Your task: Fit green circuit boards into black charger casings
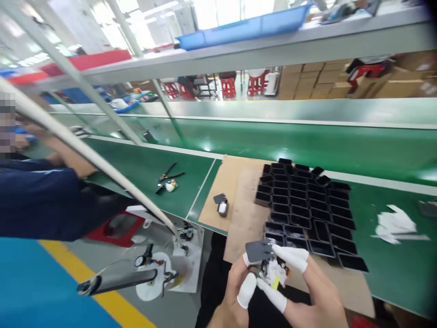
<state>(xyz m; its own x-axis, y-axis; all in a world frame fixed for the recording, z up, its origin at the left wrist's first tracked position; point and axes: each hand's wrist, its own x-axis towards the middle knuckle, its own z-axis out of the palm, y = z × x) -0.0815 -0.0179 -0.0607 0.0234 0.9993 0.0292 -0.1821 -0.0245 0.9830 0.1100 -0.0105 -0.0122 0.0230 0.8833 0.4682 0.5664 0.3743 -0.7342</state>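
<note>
White finger cots cover several fingertips of both my hands. My left hand [235, 287] is closed on a small electronic assembly [273, 272] with white and yellow parts, joined to or lying against a flat dark grey cover [258, 252]. From the other side, my right hand [317, 289] pinches the same assembly, its fingertips at the cover's edge and under the white part. Just beyond my hands, many open black cases [299, 210] stand packed in rows on cardboard [244, 223]. Left of them sits one case with white inside [222, 207], a dark cover tilted at its top.
Cutting pliers [167, 176] and a small assembly [170, 185] lie on the green bench [126, 168] to the left. Crumpled white paper [394, 223] is at right. A co-worker's sleeve [37, 196] shows beyond a slanted white pole [102, 161]. A shelf [239, 50] spans above.
</note>
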